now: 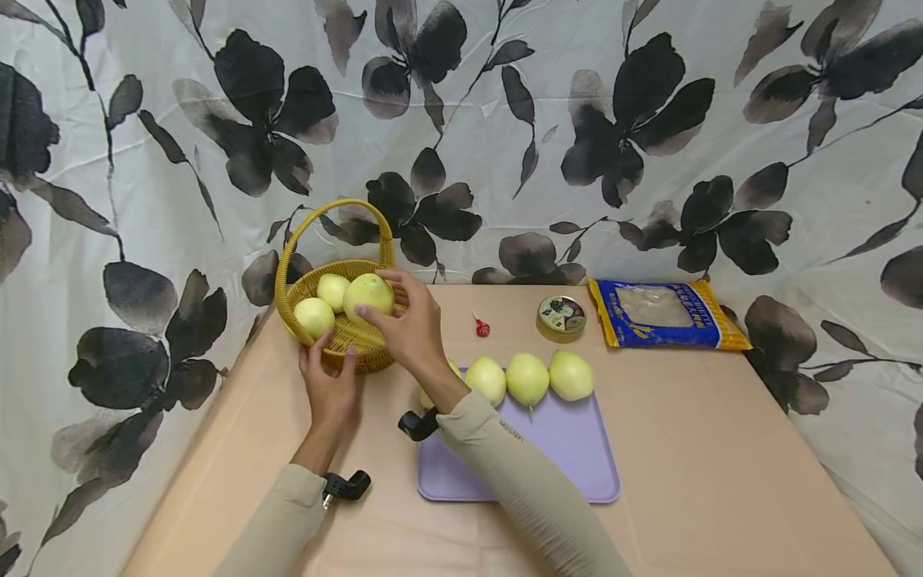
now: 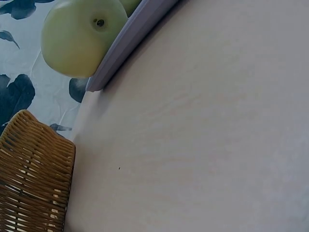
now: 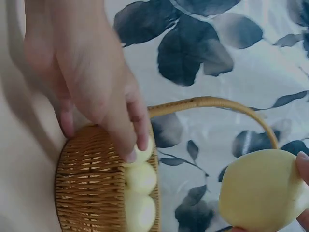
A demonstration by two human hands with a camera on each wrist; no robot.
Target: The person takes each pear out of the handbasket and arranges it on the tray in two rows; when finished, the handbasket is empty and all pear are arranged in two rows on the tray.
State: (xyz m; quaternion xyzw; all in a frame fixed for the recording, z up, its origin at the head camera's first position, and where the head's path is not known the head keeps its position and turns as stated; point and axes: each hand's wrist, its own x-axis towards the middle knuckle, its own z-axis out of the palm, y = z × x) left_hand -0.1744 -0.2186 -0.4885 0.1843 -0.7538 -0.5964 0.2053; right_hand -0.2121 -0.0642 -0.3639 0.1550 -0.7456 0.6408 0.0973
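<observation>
My right hand [image 1: 414, 320] holds a yellow-green pear [image 3: 263, 191] over the wicker basket [image 1: 368, 340], fingers and thumb spread around its sides. In the right wrist view that pear is raised above the rim, beside the arched handle [image 3: 207, 101]. My left hand [image 1: 328, 389] grips the basket's near rim, its fingertips reaching over the edge beside a pear [image 1: 314, 318]. Another pear [image 1: 332, 292] lies farther back in the basket. The left wrist view shows the basket's woven side [image 2: 36, 179] but not the left hand.
Right of the basket, a lilac tray [image 1: 555, 461] carries a row of several pears [image 1: 527, 378] along its far edge, partly behind my right forearm. Farther back lie a small red item [image 1: 481, 327], a round tin [image 1: 561, 318] and a blue-and-yellow packet [image 1: 659, 315]. A floral cloth [image 1: 505, 160] hangs behind.
</observation>
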